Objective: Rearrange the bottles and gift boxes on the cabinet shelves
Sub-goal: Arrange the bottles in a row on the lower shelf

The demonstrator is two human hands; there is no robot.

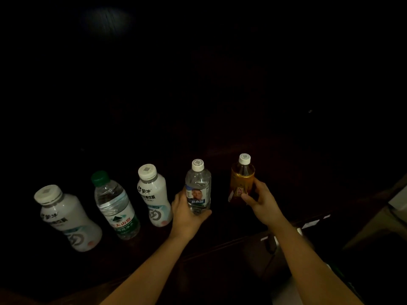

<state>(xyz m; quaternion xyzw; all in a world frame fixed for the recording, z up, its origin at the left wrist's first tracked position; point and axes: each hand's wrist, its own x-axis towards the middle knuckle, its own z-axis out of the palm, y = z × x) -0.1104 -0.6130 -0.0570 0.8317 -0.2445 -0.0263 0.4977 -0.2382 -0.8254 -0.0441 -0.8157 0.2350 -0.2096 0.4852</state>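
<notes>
Hands: left hand (187, 213) wrapped around the lower body of the clear bottle (198, 187); right hand (259, 200) closed on the label of the tea bottle (242, 179). Both bottles upright; whether their bases rest on the shelf (220, 238) cannot be told in the dark.

Row, left to right:
- milk bottle (67, 216), white, free-standing.
- green-cap water (115, 208), near it, apart.
- second milk bottle (154, 194), just beside the left hand.
- clear bottle, held.
- tea bottle, held, well apart from the rest.

Handling: keep both grips low and bottles vertical; move the left one clear of the second milk bottle, likely to tip if knocked. Gift boxes not visible.
</notes>
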